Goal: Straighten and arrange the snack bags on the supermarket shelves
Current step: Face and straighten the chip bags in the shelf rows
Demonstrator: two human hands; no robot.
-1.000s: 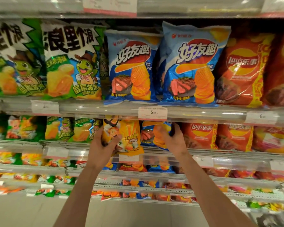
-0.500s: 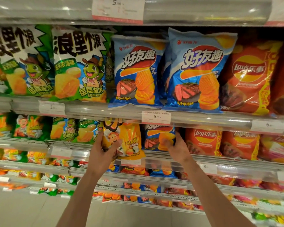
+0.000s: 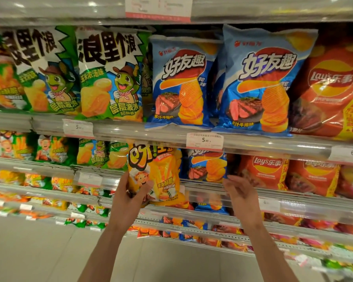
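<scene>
The left hand [image 3: 128,197] grips the yellow snack bag [image 3: 157,174] at its lower-left edge; the right hand [image 3: 239,192] hovers beside it, fingers loose.

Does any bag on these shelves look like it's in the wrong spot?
Yes. The yellow bag held by the left hand hangs out past the second shelf's rail, between green bags and a blue bag. No other yellow bag shows beside it.

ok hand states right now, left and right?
Left hand: grips the lower part of the yellow snack bag.
Right hand: open, fingers relaxed, holding nothing, in front of the shelf edge.
</scene>
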